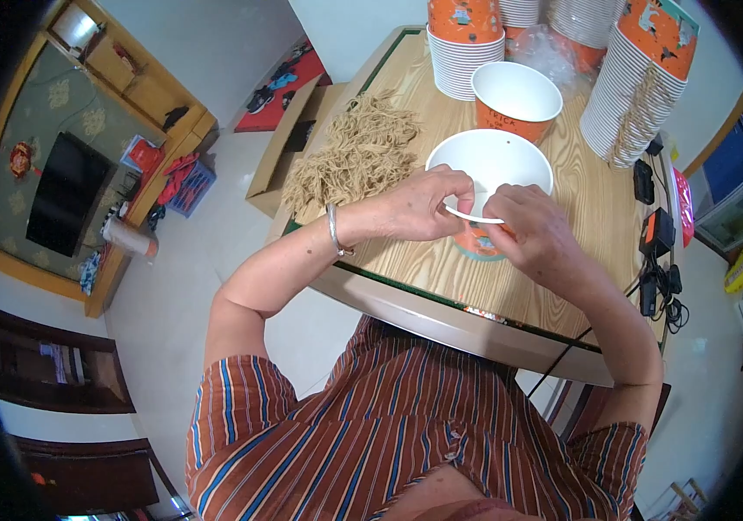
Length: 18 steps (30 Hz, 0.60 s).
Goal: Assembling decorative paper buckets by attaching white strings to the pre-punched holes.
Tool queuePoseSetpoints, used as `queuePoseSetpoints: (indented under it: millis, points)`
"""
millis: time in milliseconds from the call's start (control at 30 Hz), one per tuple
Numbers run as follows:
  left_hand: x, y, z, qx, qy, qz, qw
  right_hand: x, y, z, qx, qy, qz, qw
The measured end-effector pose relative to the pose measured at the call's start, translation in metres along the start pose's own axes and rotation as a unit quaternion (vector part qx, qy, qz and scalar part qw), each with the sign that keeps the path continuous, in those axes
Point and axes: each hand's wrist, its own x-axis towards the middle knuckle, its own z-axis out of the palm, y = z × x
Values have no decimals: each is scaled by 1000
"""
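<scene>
A paper bucket (pixel 486 156), white inside and orange with some green outside, stands near the front edge of the table. A small dark dot shows near its far rim. My left hand (pixel 423 205) pinches the near rim between thumb and fingers. Right beside it, my right hand (pixel 534 227) is closed on the same rim. Whether something small is also between the fingers is hidden. Just behind stands a second orange paper bucket (pixel 517 91), upright. To the left lies a loose heap of tan twine pieces (pixel 358 143).
Tall stacks of nested paper buckets rise at the back (pixel 467 65) and back right (pixel 627 104), the right one draped with twine. A crumpled clear plastic bag (pixel 545 54) lies between them. Black adapters and cables (pixel 656 234) line the table's right edge. An open cardboard box (pixel 277 152) stands left.
</scene>
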Motion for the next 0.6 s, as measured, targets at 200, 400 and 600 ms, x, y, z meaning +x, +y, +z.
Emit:
queuePoseSetpoints:
  millis: [200, 400, 600]
  points:
    - [-2, -15, 3, 21, 46, 70, 996, -4, 6, 3, 23, 21, 6, 999]
    - [-4, -16, 5, 32, 77, 112, 990, -2, 4, 1, 19, -15, 48, 999]
    - [-4, -26, 9, 61, 103, 145, 982, -6, 0, 16, -3, 4, 56, 998]
